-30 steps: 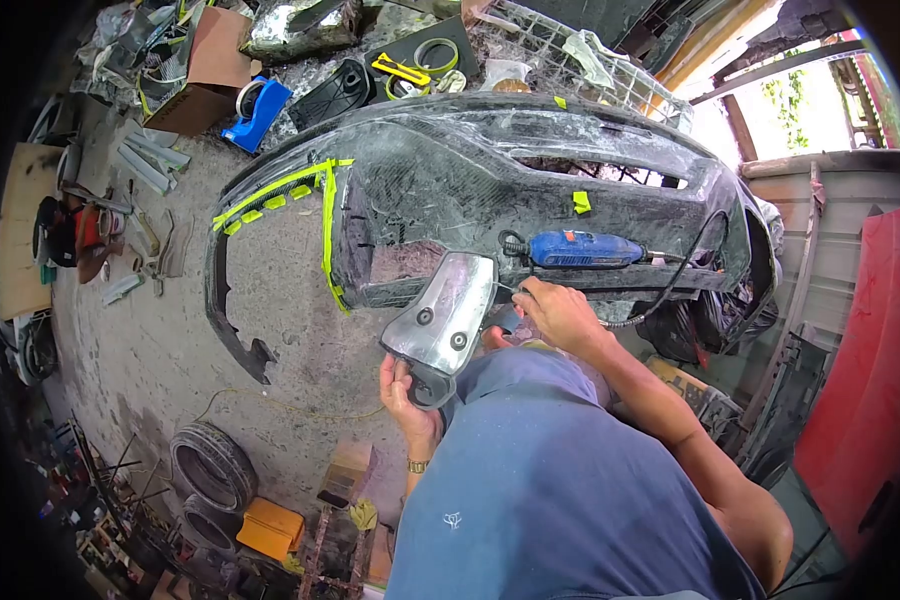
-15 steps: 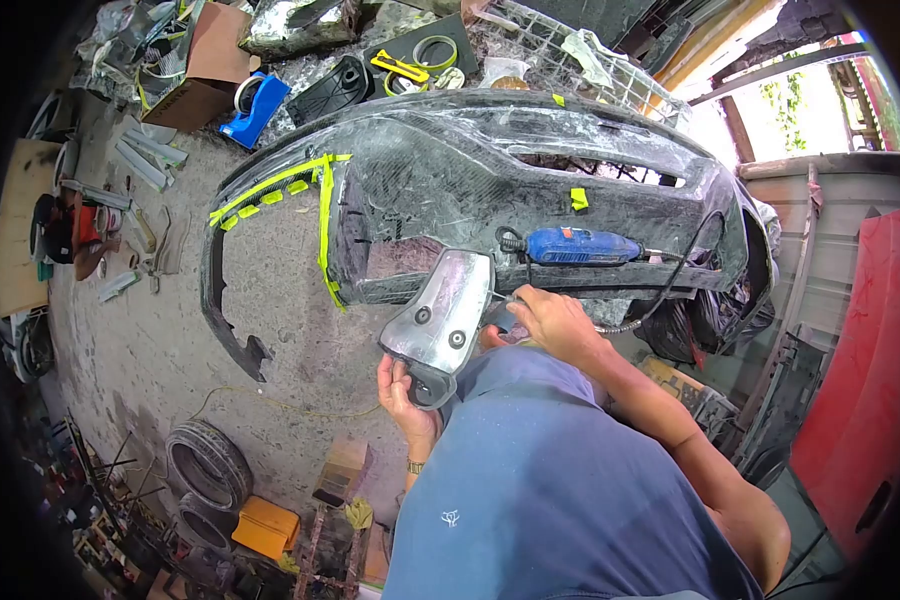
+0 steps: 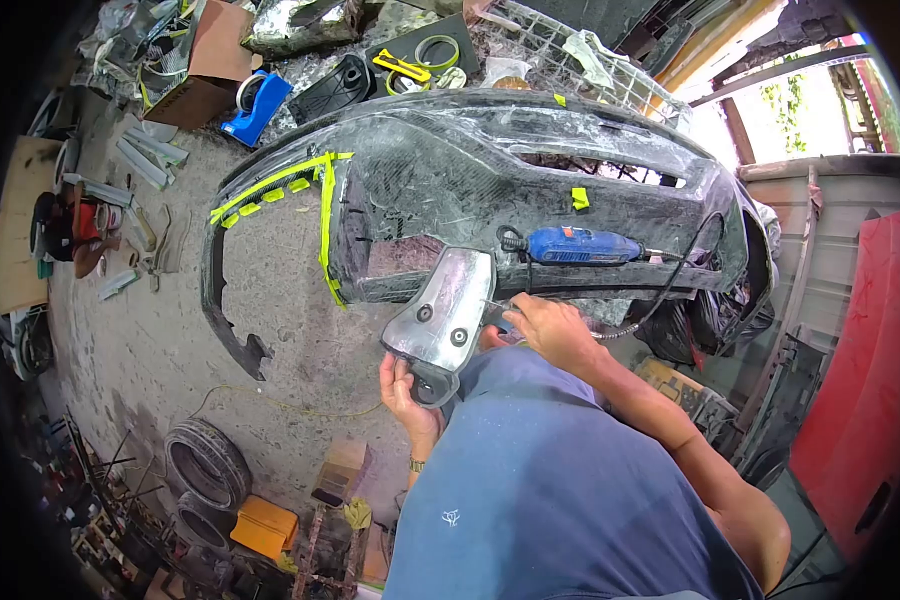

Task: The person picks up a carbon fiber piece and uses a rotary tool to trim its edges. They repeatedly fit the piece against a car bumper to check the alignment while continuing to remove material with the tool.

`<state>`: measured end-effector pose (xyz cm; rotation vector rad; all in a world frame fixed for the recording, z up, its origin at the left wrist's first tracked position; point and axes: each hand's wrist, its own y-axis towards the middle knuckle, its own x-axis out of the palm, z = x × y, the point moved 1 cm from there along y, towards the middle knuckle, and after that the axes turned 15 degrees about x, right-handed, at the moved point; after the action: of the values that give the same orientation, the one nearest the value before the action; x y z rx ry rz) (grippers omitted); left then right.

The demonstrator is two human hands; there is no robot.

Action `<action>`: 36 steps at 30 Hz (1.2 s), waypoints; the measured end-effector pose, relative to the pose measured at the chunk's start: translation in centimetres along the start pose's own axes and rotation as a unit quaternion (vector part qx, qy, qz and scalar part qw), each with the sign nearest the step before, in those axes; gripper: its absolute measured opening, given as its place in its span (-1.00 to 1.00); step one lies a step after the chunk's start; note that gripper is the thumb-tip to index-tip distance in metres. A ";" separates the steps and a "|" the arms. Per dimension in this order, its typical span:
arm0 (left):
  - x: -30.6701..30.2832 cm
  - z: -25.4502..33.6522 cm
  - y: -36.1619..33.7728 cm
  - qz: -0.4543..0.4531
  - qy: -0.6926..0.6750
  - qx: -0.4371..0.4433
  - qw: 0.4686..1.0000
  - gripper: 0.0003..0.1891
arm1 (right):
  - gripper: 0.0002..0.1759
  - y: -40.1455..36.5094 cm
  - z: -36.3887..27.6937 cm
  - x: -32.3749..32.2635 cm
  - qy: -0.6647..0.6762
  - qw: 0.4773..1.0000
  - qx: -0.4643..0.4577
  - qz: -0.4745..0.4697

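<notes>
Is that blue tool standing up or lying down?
Lying down: the blue tool has its long body stretched sideways along the black car part.

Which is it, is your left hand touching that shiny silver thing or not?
Touching. The head view shows the left hand with its fingers against the lower left end of the shiny silver part, no gap showing.

Your left hand (image 3: 402, 396) grips, fingers (image 3: 387, 376) up, left forearm (image 3: 413, 482) mostly hidden by your torso (image 3: 540, 470). Right hand (image 3: 550, 327) pinches, back up, right forearm (image 3: 645, 395) slanting out right.
</notes>
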<state>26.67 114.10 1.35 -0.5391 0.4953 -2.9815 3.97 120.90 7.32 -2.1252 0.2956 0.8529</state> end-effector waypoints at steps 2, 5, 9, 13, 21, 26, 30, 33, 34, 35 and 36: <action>-0.3 -0.2 0.1 0.000 0.005 0.002 1.000 -0.47 | -0.66 0.4 0.1 -0.2 -0.002 1.000 0.009 0.001; -0.3 -0.2 0.1 0.002 0.005 0.001 1.000 -0.46 | -0.66 0.5 0.5 0.0 -0.002 1.000 0.006 0.011; -0.2 0.0 0.1 -0.002 -0.013 -0.001 1.000 -0.46 | -0.66 0.4 0.3 -0.4 -0.009 1.000 -0.005 0.005; -0.3 -0.1 0.1 0.001 -0.012 0.000 1.000 -0.46 | -0.66 0.3 -0.1 -0.5 -0.022 0.999 -0.022 0.007; -0.1 0.0 0.1 0.004 -0.005 -0.004 1.000 -0.46 | -0.66 -0.1 0.1 0.0 -0.012 0.998 -0.046 0.035; -0.4 -0.2 0.0 -0.010 -0.018 0.008 1.000 -0.46 | -0.65 0.0 0.0 0.1 -0.022 0.999 -0.042 0.026; -0.2 -0.1 -0.1 -0.001 -0.021 -0.003 1.000 -0.46 | -0.66 0.2 -0.2 -0.2 -0.017 0.999 -0.032 0.005; -0.3 -0.1 0.0 -0.003 -0.012 -0.001 1.000 -0.45 | -0.67 -0.5 -0.1 0.4 -0.023 0.998 -0.047 0.018; -0.1 0.1 0.0 -0.003 -0.017 -0.003 1.000 -0.45 | -0.67 -0.4 -0.1 0.3 -0.024 0.998 -0.047 0.019; 0.1 0.1 0.0 -0.003 -0.022 -0.006 1.000 -0.45 | -0.67 -0.3 -0.1 0.0 -0.018 0.999 -0.039 0.019; 0.0 0.1 0.0 -0.003 -0.022 -0.007 1.000 -0.45 | -0.67 -0.2 0.0 -0.2 -0.012 0.999 -0.031 0.019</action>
<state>26.65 114.10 1.42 -0.6062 0.5118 -2.9664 3.93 120.98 7.58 -2.1717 0.3017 0.9191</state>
